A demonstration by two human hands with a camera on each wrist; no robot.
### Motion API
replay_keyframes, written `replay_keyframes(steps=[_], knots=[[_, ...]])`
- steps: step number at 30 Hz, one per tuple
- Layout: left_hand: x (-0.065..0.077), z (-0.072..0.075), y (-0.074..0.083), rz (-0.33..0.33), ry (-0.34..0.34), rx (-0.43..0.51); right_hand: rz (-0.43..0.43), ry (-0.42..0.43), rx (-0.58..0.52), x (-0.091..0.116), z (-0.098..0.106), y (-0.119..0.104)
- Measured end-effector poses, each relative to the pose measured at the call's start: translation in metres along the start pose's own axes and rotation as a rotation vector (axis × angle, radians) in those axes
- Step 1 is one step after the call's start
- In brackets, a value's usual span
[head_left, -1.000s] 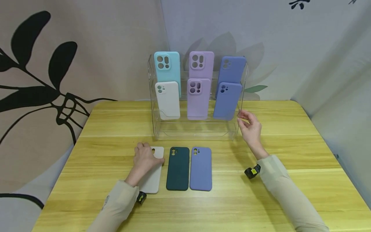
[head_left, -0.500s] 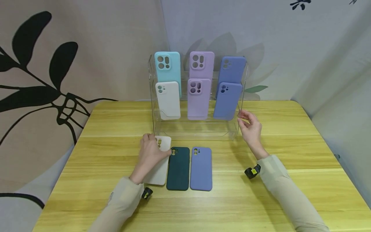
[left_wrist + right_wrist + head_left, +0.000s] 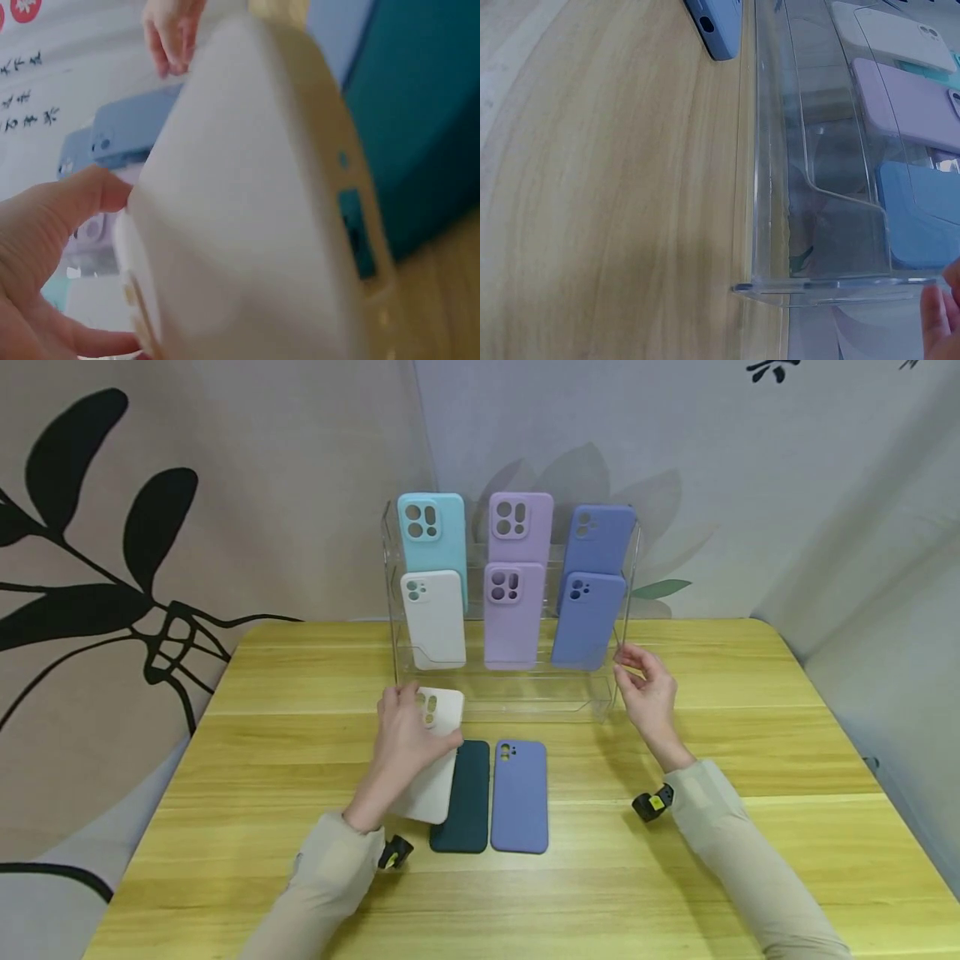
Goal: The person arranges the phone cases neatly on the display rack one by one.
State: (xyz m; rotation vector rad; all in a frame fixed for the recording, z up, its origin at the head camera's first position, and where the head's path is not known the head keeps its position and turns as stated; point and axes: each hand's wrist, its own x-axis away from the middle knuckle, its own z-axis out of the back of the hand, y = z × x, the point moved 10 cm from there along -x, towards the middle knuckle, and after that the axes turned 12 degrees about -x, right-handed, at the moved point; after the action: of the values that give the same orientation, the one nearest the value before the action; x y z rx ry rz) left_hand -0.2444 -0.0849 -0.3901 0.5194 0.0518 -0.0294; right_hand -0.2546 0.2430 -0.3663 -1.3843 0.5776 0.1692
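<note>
My left hand (image 3: 405,739) grips a white phone case (image 3: 432,787) by its sides, thumb on the right edge. In the left wrist view the white case (image 3: 225,195) is tilted above the table, its bottom edge with port cutouts facing the camera. It covers part of a dark green phone case (image 3: 471,802) lying on the table. A periwinkle phone case (image 3: 520,797) lies beside the green one. My right hand (image 3: 648,693) pinches the right side panel of a clear acrylic display rack (image 3: 510,706); in the right wrist view only some fingers (image 3: 934,319) show.
The rack's middle tier holds a white case (image 3: 437,627), a lilac case (image 3: 513,631) and a periwinkle case (image 3: 588,627). Behind them stand a turquoise case (image 3: 438,552), another lilac case (image 3: 532,547) and another periwinkle case (image 3: 611,547). A patterned cloth backdrop (image 3: 315,485) hangs behind the wooden table (image 3: 300,760).
My left hand has lifted the white phone case and carried it forward and right, toward the rack, partly over the green case. My right hand has stayed at the rack's side.
</note>
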Motion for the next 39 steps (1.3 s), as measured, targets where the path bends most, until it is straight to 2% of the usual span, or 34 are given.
replay_keyframes(steps=[4, 7, 11, 16, 20, 22, 25, 33, 39], knots=[[-0.009, 0.014, 0.022, -0.062, 0.139, 0.096, 0.002, 0.001, -0.006, 0.0, 0.001, 0.0], [-0.017, 0.029, 0.038, -0.117, 0.264, 0.167, -0.002, 0.0, -0.018, 0.0, 0.001, 0.001], [-0.026, 0.048, 0.052, -0.201, 0.446, 0.216, -0.009, -0.004, -0.032, 0.0, 0.0, 0.001], [-0.032, 0.063, 0.059, -0.295, 0.673, 0.249, -0.011, -0.009, -0.035, -0.001, -0.002, 0.001], [-0.032, 0.063, 0.058, -0.341, 0.809, 0.245, -0.015, -0.004, -0.031, -0.001, -0.001, 0.001], [-0.032, 0.06, 0.057, -0.344, 0.844, 0.229, -0.015, 0.002, -0.024, -0.001, -0.001, 0.001], [-0.031, 0.052, 0.051, -0.319, 0.857, 0.215, -0.013, 0.006, -0.018, -0.001, 0.0, 0.001], [-0.03, 0.034, 0.037, -0.207, 0.845, 0.164, 0.004, 0.003, -0.024, -0.001, -0.001, 0.001], [-0.029, 0.021, 0.032, -0.173, 0.847, 0.113, 0.018, 0.01, -0.015, -0.001, 0.0, -0.001]])
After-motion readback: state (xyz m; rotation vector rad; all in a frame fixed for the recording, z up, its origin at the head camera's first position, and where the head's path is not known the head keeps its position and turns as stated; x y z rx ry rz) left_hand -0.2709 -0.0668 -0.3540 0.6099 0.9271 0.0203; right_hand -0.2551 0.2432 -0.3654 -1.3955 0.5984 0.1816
